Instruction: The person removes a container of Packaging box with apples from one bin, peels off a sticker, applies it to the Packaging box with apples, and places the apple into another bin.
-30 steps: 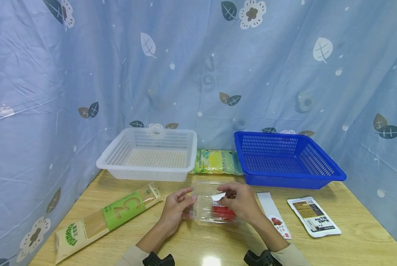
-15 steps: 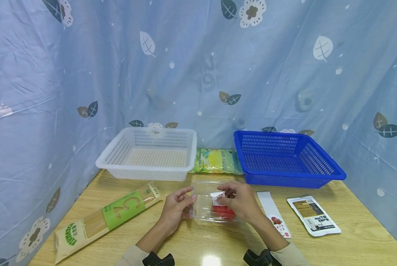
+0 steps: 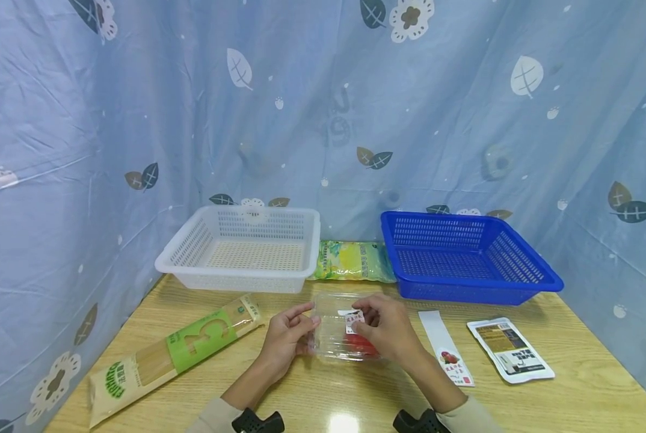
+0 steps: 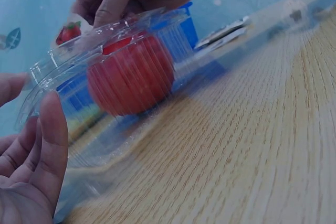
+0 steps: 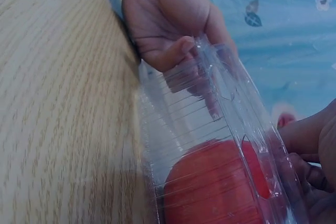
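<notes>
Clear box (image 3: 331, 331): I see it at six o'clock from the yellow-green packet (image 3: 353, 261), red fruit (image 4: 131, 77) inside.
Left hand (image 3: 283, 337): thumb and fingers pinching the box's nine-o'clock edge.
Right hand (image 3: 386, 325): thumb and fingers pinching a printed label (image 3: 350, 325) at the lid.
Blue basket (image 3: 480, 290): two o'clock from the box.

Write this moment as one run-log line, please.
left hand: grips box | right hand: holds label at box | box: red fruit inside | strip: right of box
</notes>
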{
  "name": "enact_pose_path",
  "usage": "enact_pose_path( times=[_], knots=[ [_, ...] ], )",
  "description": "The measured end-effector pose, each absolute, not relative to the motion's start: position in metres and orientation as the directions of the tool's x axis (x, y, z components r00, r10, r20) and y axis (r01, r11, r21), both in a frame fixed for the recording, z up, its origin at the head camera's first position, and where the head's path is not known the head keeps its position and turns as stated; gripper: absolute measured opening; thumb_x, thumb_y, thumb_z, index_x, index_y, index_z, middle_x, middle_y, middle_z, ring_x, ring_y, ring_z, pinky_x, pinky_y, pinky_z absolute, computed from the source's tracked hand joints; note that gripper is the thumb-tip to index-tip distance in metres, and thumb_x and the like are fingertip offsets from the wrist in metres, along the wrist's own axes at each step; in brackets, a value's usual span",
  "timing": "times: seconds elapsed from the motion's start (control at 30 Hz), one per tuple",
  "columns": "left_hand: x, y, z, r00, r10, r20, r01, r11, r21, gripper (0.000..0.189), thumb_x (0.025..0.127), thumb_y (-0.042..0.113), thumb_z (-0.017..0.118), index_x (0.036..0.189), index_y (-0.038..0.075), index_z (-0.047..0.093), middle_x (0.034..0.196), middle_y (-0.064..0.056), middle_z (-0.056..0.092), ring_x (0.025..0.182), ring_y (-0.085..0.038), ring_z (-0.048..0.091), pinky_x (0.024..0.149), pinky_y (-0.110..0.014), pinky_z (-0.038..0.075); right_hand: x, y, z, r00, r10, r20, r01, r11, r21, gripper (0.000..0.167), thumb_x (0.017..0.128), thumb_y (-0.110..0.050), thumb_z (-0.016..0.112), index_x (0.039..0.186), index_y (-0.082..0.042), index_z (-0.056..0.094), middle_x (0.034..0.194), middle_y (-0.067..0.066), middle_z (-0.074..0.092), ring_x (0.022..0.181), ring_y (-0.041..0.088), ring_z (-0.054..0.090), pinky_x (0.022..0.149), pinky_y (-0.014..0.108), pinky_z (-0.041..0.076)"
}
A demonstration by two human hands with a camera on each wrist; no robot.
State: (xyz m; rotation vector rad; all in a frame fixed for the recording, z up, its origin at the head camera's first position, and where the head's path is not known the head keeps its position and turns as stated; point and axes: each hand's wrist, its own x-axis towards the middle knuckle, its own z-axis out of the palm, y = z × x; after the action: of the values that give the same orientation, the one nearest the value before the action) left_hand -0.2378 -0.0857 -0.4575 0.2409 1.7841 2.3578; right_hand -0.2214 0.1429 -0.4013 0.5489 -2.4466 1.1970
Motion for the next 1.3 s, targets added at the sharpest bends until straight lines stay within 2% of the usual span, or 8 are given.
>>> enact_pose_path(
  times=[0.33,0.57,0.67,0.8,0.97,1.07,1.17,1.3],
  knots=[
    [-0.237,-0.088,-0.459,-0.97,0.242,0.022,-0.045,-0.269,0.962,0.058,0.097,0.014,0.069,0.146,-0.007,0.044,0.079,0.001,0.06,0.058,-0.01,0.06,0.051,-0.024,0.058,-0.221,0.14,-0.403,-0.871,-0.147,0.468,-0.457,0.59,-0.666,0.044,0.07,0.009,0.087,0.105,-0.005,0.065,0.083,0.0,0.053,0.07,0.014,0.054,0.059,0.022,0.051],
    [-0.237,-0.086,-0.459,-0.97,0.242,0.022,-0.046,-0.271,0.962,0.058,0.097,0.013,0.069,0.145,-0.007,0.045,0.078,0.001,0.06,0.058,-0.01,0.06,0.051,-0.023,0.058,-0.216,0.148,-0.407,-0.859,-0.151,0.49,-0.501,0.445,-0.742,0.041,0.072,0.016,0.079,0.1,-0.006,0.059,0.071,0.001,0.048,0.063,0.008,0.046,0.05,0.019,0.042],
    [-0.237,-0.086,-0.46,-0.97,0.243,0.018,-0.05,-0.271,0.961,0.058,0.096,0.013,0.07,0.145,-0.006,0.046,0.078,0.001,0.06,0.058,-0.01,0.06,0.051,-0.024,0.058,-0.215,0.151,-0.409,-0.851,-0.165,0.498,-0.521,0.378,-0.765,0.041,0.07,0.022,0.074,0.098,-0.004,0.06,0.071,0.003,0.052,0.064,0.009,0.05,0.05,0.018,0.044],
    [-0.237,-0.086,-0.46,-0.97,0.243,0.015,-0.052,-0.27,0.961,0.058,0.096,0.014,0.07,0.146,-0.006,0.045,0.078,0.001,0.06,0.058,-0.01,0.06,0.051,-0.024,0.058,-0.216,0.154,-0.41,-0.854,-0.197,0.482,-0.521,0.313,-0.794,0.039,0.071,0.023,0.073,0.097,-0.003,0.063,0.077,0.006,0.064,0.07,0.013,0.062,0.052,0.02,0.051],
    [-0.237,-0.086,-0.459,-0.972,0.235,0.012,-0.053,-0.269,0.962,0.058,0.096,0.014,0.07,0.145,-0.006,0.046,0.079,0.001,0.06,0.058,-0.01,0.059,0.051,-0.023,0.058,-0.219,0.154,-0.409,-0.846,-0.292,0.446,-0.524,0.296,-0.799,0.035,0.076,0.024,0.065,0.101,-0.001,0.064,0.096,0.013,0.071,0.081,0.022,0.072,0.056,0.022,0.055],
    [-0.237,-0.086,-0.459,-0.974,0.225,0.007,-0.055,-0.266,0.963,0.056,0.096,0.013,0.071,0.144,-0.005,0.049,0.079,0.001,0.06,0.059,-0.009,0.059,0.05,-0.023,0.057,-0.22,0.152,-0.405,-0.846,-0.333,0.415,-0.518,0.336,-0.787,0.038,0.077,0.024,0.06,0.104,-0.003,0.065,0.106,0.012,0.07,0.091,0.024,0.072,0.063,0.022,0.056],
    [-0.238,-0.086,-0.458,-0.975,0.224,0.008,-0.053,-0.261,0.964,0.057,0.095,0.014,0.071,0.144,-0.005,0.049,0.079,0.001,0.06,0.059,-0.01,0.058,0.051,-0.023,0.057,-0.221,0.15,-0.401,-0.848,-0.353,0.396,-0.521,0.411,-0.748,0.043,0.078,0.023,0.059,0.108,-0.007,0.065,0.11,0.008,0.069,0.091,0.021,0.066,0.067,0.022,0.052],
    [-0.238,-0.086,-0.457,-0.973,0.23,0.012,-0.05,-0.26,0.964,0.059,0.095,0.014,0.071,0.145,-0.006,0.046,0.079,0.001,0.059,0.059,-0.01,0.058,0.051,-0.023,0.057,-0.223,0.149,-0.398,-0.841,-0.383,0.382,-0.536,0.49,-0.687,0.047,0.078,0.022,0.057,0.113,-0.009,0.063,0.115,0.004,0.065,0.102,0.023,0.065,0.074,0.027,0.052]
  ],
)
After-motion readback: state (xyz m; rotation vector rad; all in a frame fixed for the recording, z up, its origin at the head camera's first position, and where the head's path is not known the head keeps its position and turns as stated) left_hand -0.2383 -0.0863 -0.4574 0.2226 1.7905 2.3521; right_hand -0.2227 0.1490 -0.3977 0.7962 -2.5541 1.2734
